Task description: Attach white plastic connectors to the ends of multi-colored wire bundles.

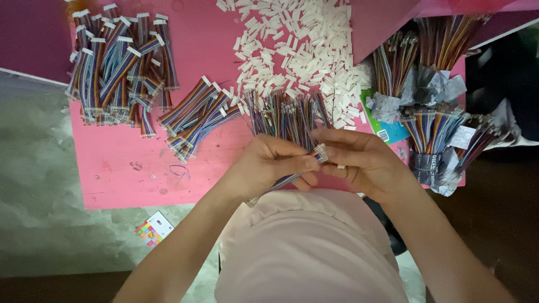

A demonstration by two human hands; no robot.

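- The left hand [269,160] pinches a rainbow ribbon cable [286,179] between thumb and fingers, just above the lap.
- The right hand [359,160] has its fingertips pressed onto the small white connector [320,150] at the cable's upper end.
- Loose white connectors [297,45] are heaped on the pink board [123,168] beyond the hands.

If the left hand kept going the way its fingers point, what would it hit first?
The left hand points right, so it would likely meet the right hand first; their fingertips already nearly meet around the ribbon cable end.
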